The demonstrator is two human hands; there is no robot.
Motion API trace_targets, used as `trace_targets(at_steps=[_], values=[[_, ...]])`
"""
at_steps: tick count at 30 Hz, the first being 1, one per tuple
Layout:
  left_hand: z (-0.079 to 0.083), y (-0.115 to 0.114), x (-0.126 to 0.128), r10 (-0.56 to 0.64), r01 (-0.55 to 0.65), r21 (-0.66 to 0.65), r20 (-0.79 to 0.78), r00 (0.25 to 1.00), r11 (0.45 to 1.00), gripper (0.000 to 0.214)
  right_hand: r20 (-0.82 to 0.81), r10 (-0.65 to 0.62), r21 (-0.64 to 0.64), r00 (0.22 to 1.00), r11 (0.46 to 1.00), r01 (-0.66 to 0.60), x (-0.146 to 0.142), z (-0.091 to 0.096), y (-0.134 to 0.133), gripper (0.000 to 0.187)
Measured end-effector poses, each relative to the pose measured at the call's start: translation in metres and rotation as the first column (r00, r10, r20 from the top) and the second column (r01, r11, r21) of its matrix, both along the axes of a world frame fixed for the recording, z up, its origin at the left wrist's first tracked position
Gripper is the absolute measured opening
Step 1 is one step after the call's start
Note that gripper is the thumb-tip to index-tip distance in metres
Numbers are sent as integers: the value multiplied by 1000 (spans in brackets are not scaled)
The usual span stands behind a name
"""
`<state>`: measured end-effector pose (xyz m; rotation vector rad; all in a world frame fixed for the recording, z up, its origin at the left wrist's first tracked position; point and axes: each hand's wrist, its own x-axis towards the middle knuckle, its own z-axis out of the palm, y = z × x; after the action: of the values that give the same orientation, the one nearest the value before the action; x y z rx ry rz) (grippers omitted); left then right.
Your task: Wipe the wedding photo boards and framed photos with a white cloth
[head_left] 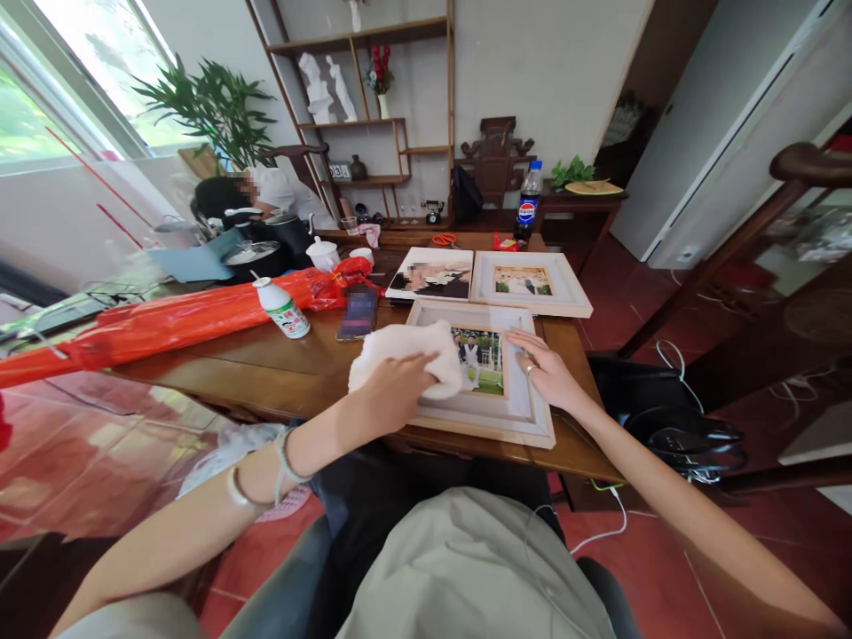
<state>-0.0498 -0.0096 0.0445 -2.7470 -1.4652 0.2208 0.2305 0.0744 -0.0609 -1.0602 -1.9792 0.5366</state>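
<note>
So this looks like a wipe-down in progress. The left hand is on a white, fluffy cloth, forefinger stretched out over it; can't tell if the other fingers are actually clamped on it. The right hand has its fingers apart, resting along the right side of a rectangular pale-wood picture frame, maybe steadying it. That frame lies at the near edge of the brown wooden table, cloth covering its left part and the edge of the colour photo. I'd guess this one's partway done, right side uncovered. Behind it sit a flat rectangular photo panel and a second pale-wood frame, neither being touched; no telling whether they've been wiped.
</note>
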Motion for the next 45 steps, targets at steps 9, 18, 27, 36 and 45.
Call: trace_targets(at_steps=[9,18,27,36,45], values=[[-35,99,-6,-65,88,395,-72,995,915,33,-12,4,12,1000,1000,-4,0,-1,0,48],[-27,42,-1,-166,200,284,-138,976,938,20,14,-17,-15,1000,1000,18,-2,3,-3,47],[-34,-36,0,-335,308,338,23,942,889,9,42,-20,-18,999,1000,20,-1,3,-1,48],[-54,62,-15,-381,378,463,-92,920,802,19,28,-16,-13,999,1000,16,-1,5,-4,46],[-48,105,-14,-294,315,355,-113,949,880,25,-11,-3,-7,1000,1000,2,-2,3,-3,47]])
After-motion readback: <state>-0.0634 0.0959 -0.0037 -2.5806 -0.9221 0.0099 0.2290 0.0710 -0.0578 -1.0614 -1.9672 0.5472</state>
